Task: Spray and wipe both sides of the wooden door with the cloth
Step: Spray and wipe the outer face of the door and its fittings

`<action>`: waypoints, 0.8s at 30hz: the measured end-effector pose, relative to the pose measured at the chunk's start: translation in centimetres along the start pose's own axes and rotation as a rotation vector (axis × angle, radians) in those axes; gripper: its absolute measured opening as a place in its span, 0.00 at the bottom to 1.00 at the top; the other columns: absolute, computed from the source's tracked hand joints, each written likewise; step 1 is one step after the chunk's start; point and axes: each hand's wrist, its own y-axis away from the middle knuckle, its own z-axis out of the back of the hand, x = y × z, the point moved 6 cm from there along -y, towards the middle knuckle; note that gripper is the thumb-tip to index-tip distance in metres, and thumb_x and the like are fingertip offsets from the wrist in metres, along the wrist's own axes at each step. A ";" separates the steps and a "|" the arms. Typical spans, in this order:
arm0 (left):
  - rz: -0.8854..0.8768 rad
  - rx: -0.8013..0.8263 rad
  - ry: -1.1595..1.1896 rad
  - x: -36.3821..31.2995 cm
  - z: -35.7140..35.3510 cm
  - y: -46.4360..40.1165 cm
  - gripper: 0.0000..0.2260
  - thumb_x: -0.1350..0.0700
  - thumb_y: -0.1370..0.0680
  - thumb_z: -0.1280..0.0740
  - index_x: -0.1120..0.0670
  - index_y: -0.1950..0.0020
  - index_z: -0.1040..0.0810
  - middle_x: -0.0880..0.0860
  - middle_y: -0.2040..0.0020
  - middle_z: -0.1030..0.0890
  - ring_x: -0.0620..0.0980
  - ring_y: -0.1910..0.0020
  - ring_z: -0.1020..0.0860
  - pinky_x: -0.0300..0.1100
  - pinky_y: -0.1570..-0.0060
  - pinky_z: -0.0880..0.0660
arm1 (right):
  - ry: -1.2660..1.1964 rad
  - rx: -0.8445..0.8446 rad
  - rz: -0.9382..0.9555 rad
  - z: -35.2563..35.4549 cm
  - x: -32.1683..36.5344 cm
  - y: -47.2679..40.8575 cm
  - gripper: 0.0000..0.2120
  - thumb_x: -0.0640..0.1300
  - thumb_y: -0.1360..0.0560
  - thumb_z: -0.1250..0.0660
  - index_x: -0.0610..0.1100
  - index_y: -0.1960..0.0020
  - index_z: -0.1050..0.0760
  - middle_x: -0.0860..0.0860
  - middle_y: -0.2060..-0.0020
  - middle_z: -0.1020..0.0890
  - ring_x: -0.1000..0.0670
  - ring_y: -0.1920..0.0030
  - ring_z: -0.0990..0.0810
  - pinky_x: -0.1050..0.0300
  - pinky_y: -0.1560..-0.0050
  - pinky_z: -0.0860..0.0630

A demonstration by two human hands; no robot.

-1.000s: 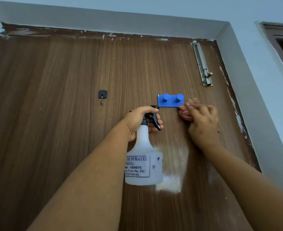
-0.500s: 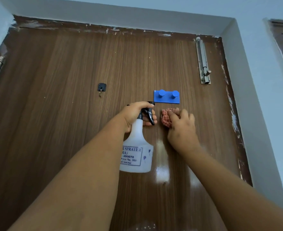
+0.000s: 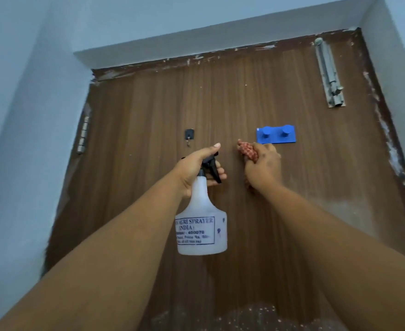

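1. At the far left is the pale blue wall (image 3: 17,139), and a metal hinge (image 3: 83,134) sits on the left edge of the wooden door (image 3: 149,111).
2. A small black hook (image 3: 189,134) is fixed on the door, a little above and to the left of the left hand.
3. The left hand (image 3: 196,170) grips the neck of a white spray bottle (image 3: 201,225). The thumb lies over the top of the black spray head and the fingers curl around the trigger. The body of the bottle hangs below the hand, in front of the door, with a printed label facing us.
4. Just to the right, the right hand (image 3: 263,166) is closed around a red patterned cloth (image 3: 247,150) and holds it against the door. The cloth comes out at the upper left of the fist, above the fingers.
5. A blue hanger with two pegs (image 3: 276,136) is on the door just above and right of this hand.
6. At the upper right a grey sliding bolt (image 3: 329,72) stands upright near the door's edge, where the brown paint is chipped.
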 end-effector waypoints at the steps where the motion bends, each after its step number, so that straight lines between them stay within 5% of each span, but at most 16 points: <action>1: 0.013 0.002 -0.032 -0.3 1.1 0.2 0.16 0.46 0.23 0.29 0.59 0.57 0.22 0.57 0.62 0.18 0.54 0.62 0.17 0.45 0.59 0.19 | 0.017 -0.004 -0.008 -0.2 -0.1 -0.1 0.17 0.37 0.23 0.37 0.44 0.36 0.23 0.43 0.39 0.26 0.38 0.39 0.30 0.54 0.39 0.34; 8: -0.094 -0.074 -0.074 -4.1 9.2 -1.0 0.09 0.55 0.23 0.30 0.59 0.59 0.23 0.57 0.64 0.22 0.52 0.68 0.21 0.44 0.64 0.20 | 0.183 -0.039 0.168 -3.4 3.2 0.4 0.19 0.33 0.28 0.37 0.43 0.38 0.22 0.45 0.41 0.26 0.39 0.42 0.32 0.44 0.38 0.30; 14: -0.123 0.054 -0.092 -6.7 11.2 -4.1 0.14 0.50 0.23 0.30 0.61 0.59 0.22 0.57 0.65 0.20 0.54 0.66 0.19 0.47 0.55 0.21 | 0.197 -0.076 0.145 -6.1 5.8 -0.2 0.17 0.35 0.25 0.38 0.43 0.37 0.23 0.46 0.39 0.27 0.41 0.40 0.33 0.42 0.38 0.30; 17: -0.116 0.081 -0.111 -6.6 11.6 -5.6 0.12 0.51 0.23 0.30 0.60 0.56 0.22 0.57 0.64 0.20 0.53 0.67 0.19 0.45 0.60 0.20 | 0.214 -0.121 0.139 -6.3 6.1 -0.4 0.17 0.35 0.24 0.37 0.43 0.36 0.24 0.46 0.39 0.27 0.42 0.38 0.34 0.43 0.35 0.32; 21: -0.076 0.103 -0.150 -4.6 12.4 -7.1 0.12 0.50 0.24 0.30 0.60 0.57 0.22 0.56 0.64 0.20 0.53 0.67 0.20 0.45 0.59 0.21 | 0.189 -0.169 0.122 -6.5 6.0 -1.0 0.16 0.36 0.24 0.35 0.42 0.37 0.23 0.46 0.43 0.27 0.43 0.39 0.31 0.56 0.40 0.34; 24: -0.054 0.159 -0.034 -2.8 12.9 -7.9 0.13 0.50 0.23 0.31 0.60 0.57 0.21 0.57 0.63 0.19 0.54 0.65 0.18 0.44 0.60 0.20 | 0.096 -0.196 0.174 -6.5 7.6 -2.6 0.13 0.41 0.25 0.29 0.43 0.40 0.21 0.52 0.49 0.27 0.52 0.45 0.27 0.77 0.49 0.39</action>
